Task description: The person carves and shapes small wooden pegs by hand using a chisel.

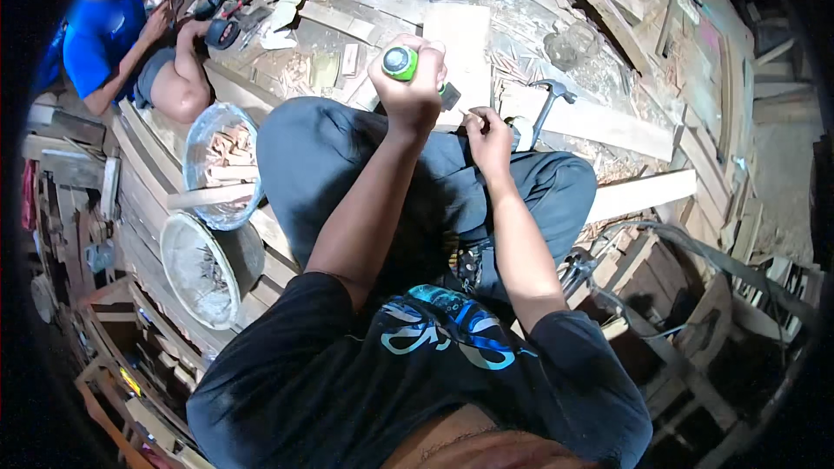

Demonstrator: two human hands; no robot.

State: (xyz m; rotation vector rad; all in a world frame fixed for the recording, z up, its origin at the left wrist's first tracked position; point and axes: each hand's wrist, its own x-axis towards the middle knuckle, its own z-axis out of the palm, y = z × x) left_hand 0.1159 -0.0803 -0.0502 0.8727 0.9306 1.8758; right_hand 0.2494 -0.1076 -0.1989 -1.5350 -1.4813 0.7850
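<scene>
My left hand (408, 91) is closed round the green handle of a chisel (400, 62), its round butt end facing up. The dark blade (450, 96) points down beside a pale wooden board (460, 35) in front of my lap. Close to the blade, my right hand (492, 141) pinches a small pale piece of wood (465, 111) between thumb and fingers; its full shape is hidden. Just right of that hand lies a claw hammer (549, 106) with a dark head, on or against the wood.
A clear plastic tub (193, 156) of wood offcuts stands at my left, with a pale bucket (174, 260) holding dark metal bits nearer. Another person (104, 43) in blue sits at the far left. Planks (617, 130) and shavings lie ahead and right; a dark cable (686, 239) runs right.
</scene>
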